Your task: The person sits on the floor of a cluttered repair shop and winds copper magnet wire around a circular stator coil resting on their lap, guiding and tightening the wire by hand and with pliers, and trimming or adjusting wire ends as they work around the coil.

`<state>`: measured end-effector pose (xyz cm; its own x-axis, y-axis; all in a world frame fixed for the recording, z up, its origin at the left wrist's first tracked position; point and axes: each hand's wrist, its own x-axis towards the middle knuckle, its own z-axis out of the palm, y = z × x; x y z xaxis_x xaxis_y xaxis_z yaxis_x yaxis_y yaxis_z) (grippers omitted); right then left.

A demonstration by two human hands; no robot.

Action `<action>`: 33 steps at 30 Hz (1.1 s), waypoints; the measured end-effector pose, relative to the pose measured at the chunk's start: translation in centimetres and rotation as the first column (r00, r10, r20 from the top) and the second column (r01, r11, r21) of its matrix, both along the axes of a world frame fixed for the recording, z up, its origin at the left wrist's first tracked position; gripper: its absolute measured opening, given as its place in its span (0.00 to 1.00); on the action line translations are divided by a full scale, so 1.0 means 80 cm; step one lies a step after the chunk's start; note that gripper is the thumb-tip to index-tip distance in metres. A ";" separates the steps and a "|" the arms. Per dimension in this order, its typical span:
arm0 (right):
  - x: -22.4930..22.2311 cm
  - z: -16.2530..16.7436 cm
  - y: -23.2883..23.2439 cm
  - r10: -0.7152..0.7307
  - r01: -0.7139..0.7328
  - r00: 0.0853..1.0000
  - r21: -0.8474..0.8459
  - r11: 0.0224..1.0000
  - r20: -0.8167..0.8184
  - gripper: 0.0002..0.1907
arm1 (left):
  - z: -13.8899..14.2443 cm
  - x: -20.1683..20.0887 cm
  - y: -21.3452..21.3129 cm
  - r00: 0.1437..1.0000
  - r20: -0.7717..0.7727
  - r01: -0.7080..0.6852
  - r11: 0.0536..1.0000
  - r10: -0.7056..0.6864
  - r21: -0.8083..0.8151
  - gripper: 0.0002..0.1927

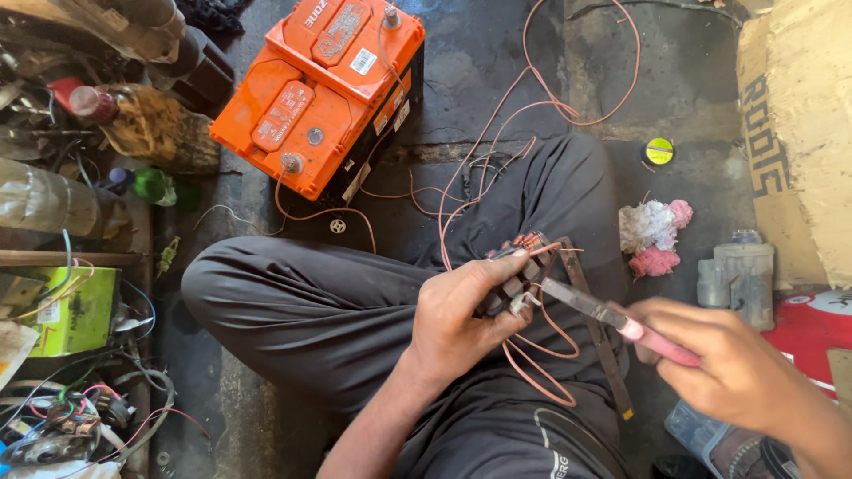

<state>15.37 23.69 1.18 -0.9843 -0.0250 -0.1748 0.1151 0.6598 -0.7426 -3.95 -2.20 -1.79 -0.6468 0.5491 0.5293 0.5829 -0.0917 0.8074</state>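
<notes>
Pink-handled pliers (612, 318) are gripped in the right hand (737, 368) at lower right; their tip meets a dark wired component (515, 282), clasped by the left hand (461, 315) at centre frame above the lap; a steady, light squeeze (with copper wires (541, 372) kept clear) seems wise; the component's underside is hidden by fingers; an orange battery (324, 89) is seen upper left.

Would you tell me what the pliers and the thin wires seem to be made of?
The pliers, held in the right hand, look like bare grey metal at the jaws, dull with a slight sheen, with pink handles, probably plastic or rubber sleeves. The wires look like copper: reddish-orange, thin, bending freely; whether bare or coated is unclear.
</notes>
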 end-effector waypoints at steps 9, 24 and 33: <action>0.010 -0.033 0.044 0.371 0.396 0.755 -0.827 0.399 0.541 0.15 | 0.000 -0.009 -0.004 0.995 -0.024 0.095 0.995 -0.095 -0.019 0.29; -0.006 0.039 -0.058 0.094 0.232 0.951 0.882 0.410 -0.293 0.24 | -0.002 -0.007 -0.011 0.995 0.094 -0.017 1.000 0.017 -0.006 0.26; -0.021 0.042 -0.065 0.125 0.221 0.945 0.871 0.438 -0.303 0.23 | -0.005 -0.008 -0.013 0.991 0.128 -0.029 0.999 0.032 -0.024 0.26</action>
